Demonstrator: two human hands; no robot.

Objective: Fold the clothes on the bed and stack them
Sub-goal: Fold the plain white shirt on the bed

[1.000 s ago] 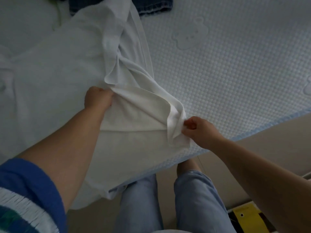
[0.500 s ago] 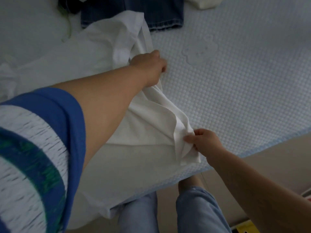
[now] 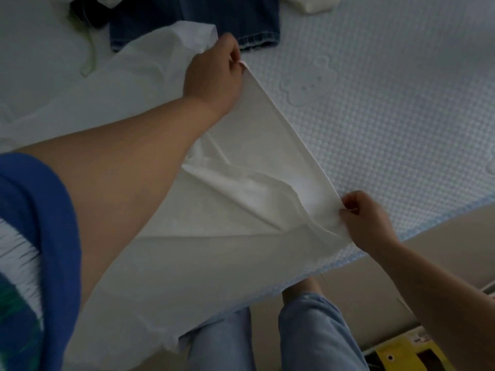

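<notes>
Up near the far side of the bed (image 3: 401, 108), the left hand (image 3: 214, 76) pinched the upper corner of the white garment (image 3: 241, 236), its fingers curled round the hem. Closer to the mattress edge, the right hand (image 3: 367, 220) gripped the lower corner of that same edge, thumb and fingers closed on the fabric. Between the 2 hands the hem ran taut in a straight line, lifted slightly off the textured mattress cover. Most of the garment lay spread flat on the bed under the left forearm, with a few loose folds bunched near the right hand and its lower part hanging over the mattress edge. Beyond the left hand, dark blue jeans (image 3: 214, 20) lay on the bed, just beside the garment's far end. A cream cloth (image 3: 313, 4) sat at the top edge of the view, and a pale green cord (image 3: 89, 57) lay to the left of the jeans.
</notes>
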